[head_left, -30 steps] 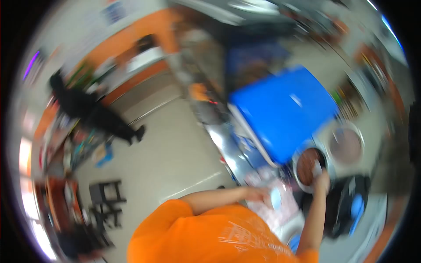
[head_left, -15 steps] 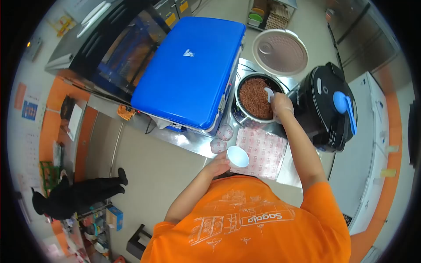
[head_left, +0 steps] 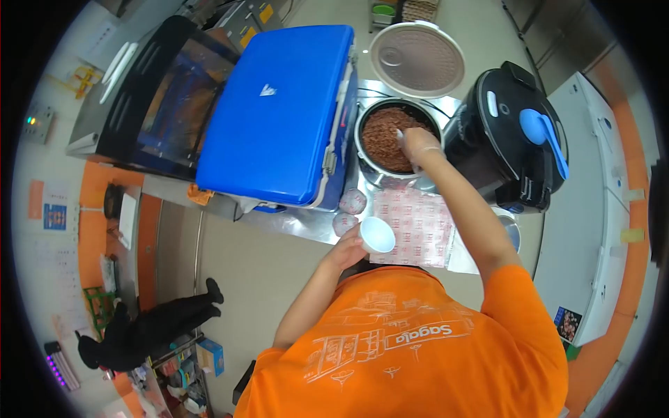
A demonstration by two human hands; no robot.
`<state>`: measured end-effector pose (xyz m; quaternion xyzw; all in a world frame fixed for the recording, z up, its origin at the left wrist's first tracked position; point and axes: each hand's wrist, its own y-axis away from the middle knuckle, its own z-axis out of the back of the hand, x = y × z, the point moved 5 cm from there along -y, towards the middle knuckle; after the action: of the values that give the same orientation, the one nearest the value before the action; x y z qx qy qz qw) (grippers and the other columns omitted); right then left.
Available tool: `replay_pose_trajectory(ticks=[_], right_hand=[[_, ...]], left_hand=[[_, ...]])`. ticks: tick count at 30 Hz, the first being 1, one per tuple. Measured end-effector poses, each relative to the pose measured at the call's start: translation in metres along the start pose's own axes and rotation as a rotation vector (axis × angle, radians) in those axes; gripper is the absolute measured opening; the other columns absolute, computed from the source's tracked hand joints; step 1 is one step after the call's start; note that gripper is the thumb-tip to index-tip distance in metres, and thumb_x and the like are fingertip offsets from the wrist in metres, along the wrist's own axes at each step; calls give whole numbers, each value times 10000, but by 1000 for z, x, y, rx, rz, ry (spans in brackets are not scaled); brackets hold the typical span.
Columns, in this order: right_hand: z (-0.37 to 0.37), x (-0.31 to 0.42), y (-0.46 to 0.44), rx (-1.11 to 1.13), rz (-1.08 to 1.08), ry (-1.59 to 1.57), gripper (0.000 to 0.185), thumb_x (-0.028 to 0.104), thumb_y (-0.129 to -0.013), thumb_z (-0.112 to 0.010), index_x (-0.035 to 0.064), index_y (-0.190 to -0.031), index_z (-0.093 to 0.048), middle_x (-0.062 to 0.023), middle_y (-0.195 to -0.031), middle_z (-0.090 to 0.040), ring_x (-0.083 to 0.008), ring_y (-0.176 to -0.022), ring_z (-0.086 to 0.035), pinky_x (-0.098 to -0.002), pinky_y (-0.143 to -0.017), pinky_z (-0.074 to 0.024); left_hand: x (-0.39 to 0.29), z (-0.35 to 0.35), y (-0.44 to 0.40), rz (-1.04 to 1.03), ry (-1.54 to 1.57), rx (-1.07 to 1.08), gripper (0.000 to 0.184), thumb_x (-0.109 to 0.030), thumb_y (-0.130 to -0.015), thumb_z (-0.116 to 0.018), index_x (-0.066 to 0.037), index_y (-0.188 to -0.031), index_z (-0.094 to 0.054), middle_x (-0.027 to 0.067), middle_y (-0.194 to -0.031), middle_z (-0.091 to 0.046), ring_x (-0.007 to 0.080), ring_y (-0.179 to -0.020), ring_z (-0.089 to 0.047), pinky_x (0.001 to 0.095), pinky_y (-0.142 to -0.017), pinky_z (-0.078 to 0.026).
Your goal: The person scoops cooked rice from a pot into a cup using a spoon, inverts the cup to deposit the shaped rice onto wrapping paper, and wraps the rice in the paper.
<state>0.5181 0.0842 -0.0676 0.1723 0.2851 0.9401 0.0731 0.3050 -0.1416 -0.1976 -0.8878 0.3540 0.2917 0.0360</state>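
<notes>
Bright room, orange-and-white walls, person in black [head_left: 160,324] stood off to the left. Metal surface [head_left: 300,226] carried a blue-lidded box [head_left: 279,118] left of the pot [head_left: 383,180], with a black cooker [head_left: 498,132] on the right. Right hand [head_left: 421,148] was over the pot — fingers closed on a pale utensil [head_left: 400,134], its tip at the reddish-brown food [head_left: 383,139]. Left hand [head_left: 345,251] pinched a white cup [head_left: 378,235] by its side — cup tilted, beside the printed paper [head_left: 414,223], two wrapped balls [head_left: 353,201] just beyond.
</notes>
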Motion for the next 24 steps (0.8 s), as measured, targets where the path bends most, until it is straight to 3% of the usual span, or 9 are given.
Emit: replay_pose_trajectory(ticks=[1, 4, 6, 9, 11, 14, 17, 20, 24], right_hand=[[-2, -2, 2, -125, 105, 71, 380, 223, -1029, -485, -16, -1077, -776, -243, -1105, -749, -391, -1035, -743, -473, -922, -573], [-16, -9, -19, -176, 128, 145, 351, 206, -1007, -515, -17, -1109, -767, -247, -1158, -735, -389, -1087, -728, -479, -943, -563], [-25, -17, -40, -181, 182, 153, 415, 319, -1032, -553, -36, -1060, -766, -293, -1053, -734, -408, -1023, -732, -497, -935, -550], [-22, -24, -45, -348, 380, 89, 350, 295, -962, -708, -51, -1001, -732, -314, -1007, -717, -466, -972, -709, -533, -850, -537], [-16, -15, -31, -266, 270, 158, 367, 328, -953, -698, -32, -1015, -736, -294, -1051, -720, -468, -1025, -695, -557, -861, -529], [-28, -24, -58, -260, 386, 120, 431, 341, -995, -614, -70, -948, -738, -331, -957, -695, -520, -973, -672, -567, -800, -509], [-32, -24, -62, -260, 475, 140, 430, 313, -1012, -595, -85, -921, -729, -345, -945, -681, -509, -980, -670, -560, -784, -497], [-32, -27, -72, -255, 488, 83, 427, 308, -1020, -594, -82, -913, -730, -343, -931, -680, -503, -968, -672, -553, -774, -491], [-38, -29, -69, -245, 494, 97, 401, 294, -1018, -602, -68, -908, -736, -318, -889, -692, -497, -888, -680, -539, -762, -496]], left_hand=[[-1, -2, -2, -16, 12, -12, 798, -385, -888, -723, -5, -1524, -426, 159, -1491, -548, 308, -1386, -533, 493, -1159, -424], [-6, -10, -9, 22, 109, 21, 757, -393, -909, -692, -21, -1520, -445, 153, -1490, -553, 321, -1412, -508, 522, -1194, -371], [6, 0, -17, -27, 155, 46, 752, -390, -934, -647, -40, -1553, -401, 150, -1511, -538, 322, -1391, -530, 553, -1165, -414], [35, 21, -29, 13, 244, 22, 619, -415, -989, -587, -35, -1472, -511, 145, -1433, -616, 311, -1317, -594, 536, -1150, -433], [42, 21, -44, -10, 188, 105, 589, -439, -1007, -538, -17, -1418, -554, 138, -1357, -668, 282, -1262, -632, 527, -1123, -454], [22, -7, -50, 11, 127, 91, 607, -463, -979, -550, -27, -1401, -556, 135, -1325, -674, 287, -1229, -639, 509, -1068, -484], [23, -4, -57, 26, 138, 164, 557, -424, -1013, -508, -74, -1446, -513, 118, -1328, -655, 275, -1216, -635, 519, -1049, -498], [-7, -29, -45, -23, 111, 31, 575, -448, -1010, -496, -134, -1491, -467, 119, -1371, -619, 285, -1239, -618, 538, -1032, -507], [-18, -34, -40, -44, 98, 36, 615, -522, -1027, -467, -165, -1526, -428, 119, -1423, -577, 294, -1257, -605, 560, -1017, -512]])
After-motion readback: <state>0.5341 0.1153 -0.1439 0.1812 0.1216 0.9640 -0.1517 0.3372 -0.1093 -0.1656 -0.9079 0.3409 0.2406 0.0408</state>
